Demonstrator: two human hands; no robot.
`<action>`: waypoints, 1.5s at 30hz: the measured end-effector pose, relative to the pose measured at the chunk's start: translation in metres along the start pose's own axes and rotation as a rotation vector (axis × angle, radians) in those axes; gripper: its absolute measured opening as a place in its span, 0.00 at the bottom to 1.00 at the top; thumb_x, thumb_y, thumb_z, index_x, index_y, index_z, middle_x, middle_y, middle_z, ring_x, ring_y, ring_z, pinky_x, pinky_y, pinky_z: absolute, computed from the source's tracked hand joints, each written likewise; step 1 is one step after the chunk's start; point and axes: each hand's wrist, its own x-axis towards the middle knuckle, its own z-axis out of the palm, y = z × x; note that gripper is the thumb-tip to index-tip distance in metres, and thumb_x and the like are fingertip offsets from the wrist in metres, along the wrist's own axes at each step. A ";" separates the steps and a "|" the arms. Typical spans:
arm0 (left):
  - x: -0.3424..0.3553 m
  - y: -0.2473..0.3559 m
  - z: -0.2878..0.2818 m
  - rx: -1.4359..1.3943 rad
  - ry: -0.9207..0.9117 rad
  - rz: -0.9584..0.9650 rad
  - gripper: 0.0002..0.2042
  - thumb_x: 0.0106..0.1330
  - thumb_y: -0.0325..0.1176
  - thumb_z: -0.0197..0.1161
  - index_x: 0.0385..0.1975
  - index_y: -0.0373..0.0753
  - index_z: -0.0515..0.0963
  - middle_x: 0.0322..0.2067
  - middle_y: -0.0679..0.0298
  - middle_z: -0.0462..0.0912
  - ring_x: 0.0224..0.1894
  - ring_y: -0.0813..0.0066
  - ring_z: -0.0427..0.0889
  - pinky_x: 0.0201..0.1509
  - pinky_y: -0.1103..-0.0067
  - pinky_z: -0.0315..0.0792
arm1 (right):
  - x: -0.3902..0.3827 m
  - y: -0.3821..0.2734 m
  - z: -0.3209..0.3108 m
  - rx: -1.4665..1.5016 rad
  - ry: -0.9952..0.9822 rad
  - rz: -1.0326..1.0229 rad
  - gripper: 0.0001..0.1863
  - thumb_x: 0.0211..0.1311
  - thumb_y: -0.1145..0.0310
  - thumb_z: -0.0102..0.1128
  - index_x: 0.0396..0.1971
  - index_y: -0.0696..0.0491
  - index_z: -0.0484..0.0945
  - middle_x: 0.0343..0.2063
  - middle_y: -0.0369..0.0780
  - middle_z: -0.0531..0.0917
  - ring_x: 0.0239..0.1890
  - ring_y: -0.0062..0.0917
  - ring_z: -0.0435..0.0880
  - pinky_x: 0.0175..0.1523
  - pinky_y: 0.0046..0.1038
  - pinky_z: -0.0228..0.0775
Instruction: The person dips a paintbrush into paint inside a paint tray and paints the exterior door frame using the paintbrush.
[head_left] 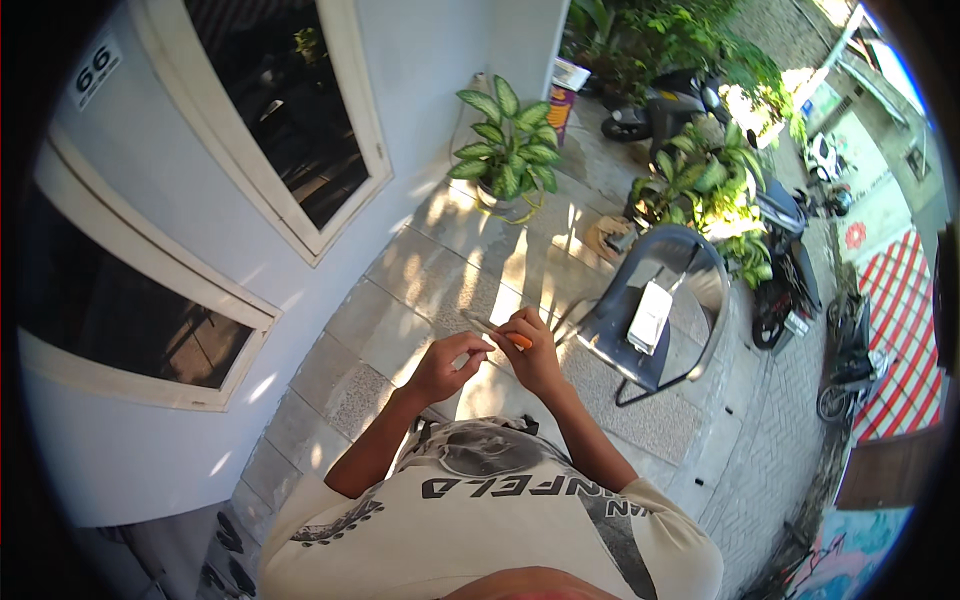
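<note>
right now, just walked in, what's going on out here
The person's right hand holds a slim tool with an orange handle. The left hand is close beside it, fingers curled toward the thumb; whether it grips anything is too small to tell. To the right, a white rectangular object rests on a dark chair with a curved back.

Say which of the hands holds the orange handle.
The right hand: the orange handle sits within its fingers, while no orange shows in the left hand.
</note>
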 end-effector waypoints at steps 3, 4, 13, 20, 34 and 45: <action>0.026 0.010 0.048 0.002 -0.084 0.001 0.06 0.64 0.21 0.60 0.40 0.34 0.80 0.34 0.60 0.83 0.38 0.70 0.83 0.45 0.75 0.75 | -0.030 0.027 -0.057 -0.044 0.072 0.104 0.07 0.55 0.76 0.72 0.31 0.57 0.81 0.31 0.41 0.76 0.33 0.34 0.78 0.39 0.32 0.70; 0.034 0.010 0.064 -0.014 -0.122 -0.003 0.06 0.64 0.21 0.60 0.40 0.34 0.80 0.34 0.60 0.83 0.38 0.70 0.83 0.45 0.75 0.75 | -0.040 0.036 -0.075 -0.073 0.103 0.112 0.07 0.54 0.77 0.72 0.31 0.57 0.81 0.31 0.41 0.76 0.33 0.33 0.77 0.38 0.30 0.70; 0.092 0.026 0.181 -0.109 -0.393 0.039 0.07 0.65 0.21 0.60 0.41 0.35 0.80 0.34 0.59 0.83 0.37 0.70 0.83 0.44 0.75 0.75 | -0.111 0.076 -0.186 -0.136 0.304 0.286 0.06 0.58 0.75 0.70 0.32 0.58 0.81 0.31 0.42 0.75 0.32 0.35 0.77 0.37 0.32 0.69; 0.131 0.022 0.234 -0.189 -0.612 0.092 0.07 0.66 0.22 0.60 0.42 0.34 0.79 0.34 0.58 0.82 0.36 0.70 0.83 0.42 0.76 0.75 | -0.140 0.077 -0.215 -0.170 0.491 0.399 0.06 0.58 0.75 0.70 0.33 0.58 0.82 0.31 0.42 0.74 0.32 0.33 0.76 0.37 0.31 0.69; 0.240 -0.003 0.272 -0.265 -0.857 0.189 0.07 0.66 0.22 0.59 0.41 0.34 0.80 0.34 0.59 0.83 0.37 0.69 0.83 0.43 0.75 0.75 | -0.136 0.112 -0.225 -0.137 0.782 0.652 0.05 0.62 0.73 0.67 0.34 0.58 0.82 0.32 0.40 0.77 0.34 0.27 0.78 0.40 0.26 0.70; 0.289 -0.104 0.337 -0.222 -0.740 -0.137 0.07 0.70 0.25 0.57 0.42 0.33 0.80 0.33 0.63 0.83 0.34 0.77 0.81 0.42 0.79 0.75 | -0.141 0.227 -0.304 -0.118 0.808 0.729 0.05 0.64 0.72 0.65 0.35 0.58 0.83 0.33 0.41 0.78 0.35 0.28 0.80 0.42 0.27 0.71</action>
